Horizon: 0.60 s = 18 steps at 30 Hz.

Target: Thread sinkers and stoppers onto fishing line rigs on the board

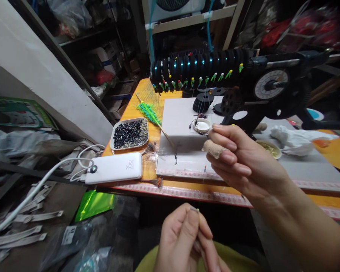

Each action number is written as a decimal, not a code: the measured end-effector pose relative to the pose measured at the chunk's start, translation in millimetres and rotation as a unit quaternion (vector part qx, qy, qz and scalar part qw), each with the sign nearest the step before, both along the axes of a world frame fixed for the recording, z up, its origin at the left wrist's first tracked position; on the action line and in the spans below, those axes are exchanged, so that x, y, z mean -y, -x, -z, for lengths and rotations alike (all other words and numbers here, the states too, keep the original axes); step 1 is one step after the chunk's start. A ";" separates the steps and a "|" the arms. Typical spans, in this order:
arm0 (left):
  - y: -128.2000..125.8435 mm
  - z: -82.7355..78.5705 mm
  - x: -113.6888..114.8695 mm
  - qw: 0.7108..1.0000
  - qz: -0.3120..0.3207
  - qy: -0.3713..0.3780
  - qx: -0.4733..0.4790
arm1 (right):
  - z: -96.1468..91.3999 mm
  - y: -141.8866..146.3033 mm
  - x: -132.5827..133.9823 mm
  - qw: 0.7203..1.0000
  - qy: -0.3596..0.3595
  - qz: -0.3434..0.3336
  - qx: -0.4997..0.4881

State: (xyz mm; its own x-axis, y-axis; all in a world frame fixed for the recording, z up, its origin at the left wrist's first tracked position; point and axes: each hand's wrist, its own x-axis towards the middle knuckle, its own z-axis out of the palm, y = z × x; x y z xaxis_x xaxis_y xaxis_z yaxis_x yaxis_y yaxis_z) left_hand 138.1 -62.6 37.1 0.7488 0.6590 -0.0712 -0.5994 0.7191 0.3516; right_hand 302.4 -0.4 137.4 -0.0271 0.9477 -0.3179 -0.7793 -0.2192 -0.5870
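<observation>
My left hand (pixel 184 238) is low in front of my body, thumb and forefinger pinched on a tiny grey piece with a yellow-green tip (pixel 197 209). Higher up, over the near part of the white board (pixel 184 113), my right hand (pixel 240 158) has its thumb and forefinger closed together. A small dark bit shows by those fingertips, too small to name. Tan tape (pixel 214 149) wraps one right finger. Just beyond it stands a small round white dish (pixel 202 125). On the board lies a small black piece with wire ends (pixel 175 156).
A bar of black spools (pixel 198 68) with coloured beads hangs behind, joined to a dial (pixel 272 84). On the left are a tray of black pieces (pixel 130 133), a white power bank (pixel 115 168) and a green bundle (pixel 149 112). White tissue (pixel 293 139) lies right.
</observation>
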 end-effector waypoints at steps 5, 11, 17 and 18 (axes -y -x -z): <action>-4.4 3.5 4.1 0.999 -0.003 -0.009 0.033 | -1.9 0.2 0.3 1.000 0.002 0.003 0.007; -8.1 18.3 11.5 0.996 -0.041 -0.019 0.077 | -2.6 1.0 1.4 1.000 0.016 0.005 0.007; 2.7 14.7 9.3 1.000 0.019 -0.010 0.003 | 0.7 -0.6 0.3 1.000 0.022 0.006 0.005; 2.7 14.5 9.3 1.000 0.016 -0.006 0.010 | 0.8 -0.5 0.2 1.000 0.024 0.006 0.007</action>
